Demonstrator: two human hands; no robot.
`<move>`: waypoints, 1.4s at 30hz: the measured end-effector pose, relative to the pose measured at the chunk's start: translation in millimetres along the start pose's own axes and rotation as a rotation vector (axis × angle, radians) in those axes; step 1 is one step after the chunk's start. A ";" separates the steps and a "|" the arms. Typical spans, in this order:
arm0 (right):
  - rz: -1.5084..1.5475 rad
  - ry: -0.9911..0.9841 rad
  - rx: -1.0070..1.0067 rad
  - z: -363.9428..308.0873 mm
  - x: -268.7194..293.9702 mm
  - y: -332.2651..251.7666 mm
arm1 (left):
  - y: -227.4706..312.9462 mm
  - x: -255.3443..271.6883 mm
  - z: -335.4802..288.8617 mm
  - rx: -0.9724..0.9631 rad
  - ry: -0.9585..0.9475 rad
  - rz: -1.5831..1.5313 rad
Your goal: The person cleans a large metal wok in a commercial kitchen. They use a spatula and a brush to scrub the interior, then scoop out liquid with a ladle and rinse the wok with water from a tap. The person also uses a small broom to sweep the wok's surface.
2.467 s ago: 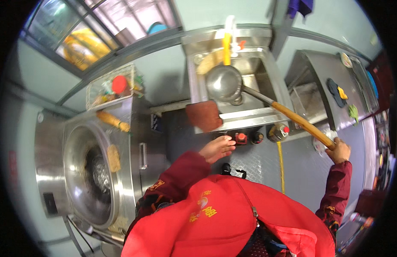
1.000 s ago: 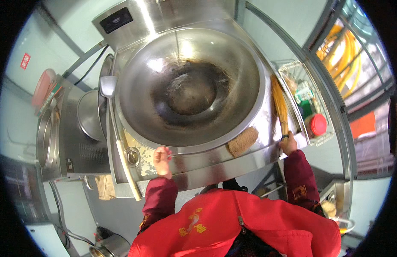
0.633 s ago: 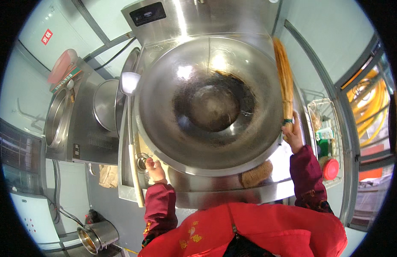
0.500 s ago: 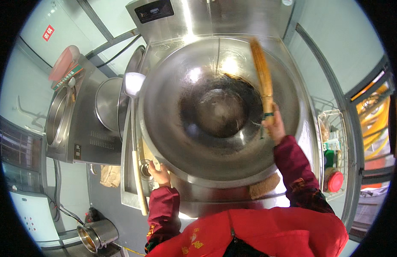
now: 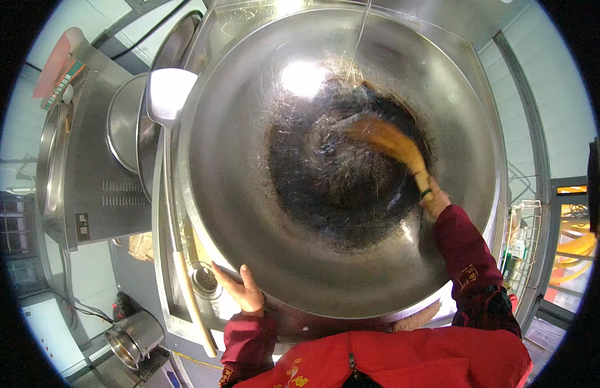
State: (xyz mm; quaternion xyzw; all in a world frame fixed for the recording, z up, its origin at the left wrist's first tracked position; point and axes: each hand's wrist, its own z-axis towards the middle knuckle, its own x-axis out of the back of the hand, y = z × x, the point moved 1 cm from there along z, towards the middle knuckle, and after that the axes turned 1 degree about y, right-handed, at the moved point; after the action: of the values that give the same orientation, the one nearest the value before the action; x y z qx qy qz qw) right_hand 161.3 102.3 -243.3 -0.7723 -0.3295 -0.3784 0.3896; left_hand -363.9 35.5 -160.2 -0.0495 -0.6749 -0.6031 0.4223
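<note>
A large steel wok point(image 5: 238, 213) with a dark, wet bottom fills the middle of the view. My right hand point(image 5: 436, 200) grips the handle end of a bamboo wok brush point(image 5: 394, 143). Its bristles are bent and pressed into the wok's bottom, where water swirls. From above, a thin stream of water point(image 5: 358, 44) runs into the wok. My left hand point(image 5: 246, 292), fingers apart and nothing in it, is at the near left rim; whether it touches the rim I cannot tell.
A long-handled wok spatula point(image 5: 169, 165) lies along the wok's left side, beside a small round drain point(image 5: 205, 280). Farther left stands a steel counter point(image 5: 96, 174) with round pots. A wire basket point(image 5: 524, 239) hangs at the right. A steel pot point(image 5: 136, 336) stands lower left.
My right hand has brought the brush down from above the wok's right side, and its bristles now bend against the bottom. The view has shifted closer over the wok. My left hand stays near the rim.
</note>
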 end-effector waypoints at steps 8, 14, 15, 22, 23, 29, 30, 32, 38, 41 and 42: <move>0.551 0.231 0.305 206.6 -37.7 -129.6 | 13.7 3.8 2.3 0.064 -0.055 0.005; 0.420 -0.048 0.578 196.3 -78.3 -319.3 | 16.5 4.8 2.2 0.077 -0.072 0.013; 0.291 -0.244 0.557 177.4 -83.4 -331.4 | 15.6 4.5 2.1 0.081 -0.070 -0.001; -0.170 -0.554 1.150 17.2 -95.3 -297.2 | 10.3 2.2 0.2 0.030 -0.036 -0.004; -0.360 -0.678 1.140 5.4 -91.9 -277.8 | 9.7 2.0 0.2 0.031 -0.029 -0.006; -0.745 -0.445 1.043 45.1 -30.0 -161.1 | 8.8 1.6 1.3 -0.001 -0.018 -0.013; -0.791 -0.417 0.829 50.9 -27.2 -146.2 | 8.7 1.6 1.1 0.010 -0.018 -0.035; -0.721 -0.340 0.628 58.0 -24.5 -125.7 | 8.8 1.5 1.6 0.009 -0.016 -0.026; -0.456 -0.305 0.500 24.1 -10.1 -131.3 | 8.7 1.4 1.8 0.034 -0.001 0.017; -0.274 -0.191 0.573 2.7 33.1 -154.1 | 9.2 1.2 2.0 -0.008 0.015 -0.030; -0.248 -0.157 0.562 -2.2 45.3 -163.6 | 9.3 1.1 2.0 -0.014 0.017 -0.043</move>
State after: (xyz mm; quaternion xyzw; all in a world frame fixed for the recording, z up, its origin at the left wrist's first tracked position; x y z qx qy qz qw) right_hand 51.7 188.6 -146.6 -0.6151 -0.5417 -0.2564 0.5123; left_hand -360.3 39.2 -152.2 -0.0327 -0.6679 -0.6171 0.4147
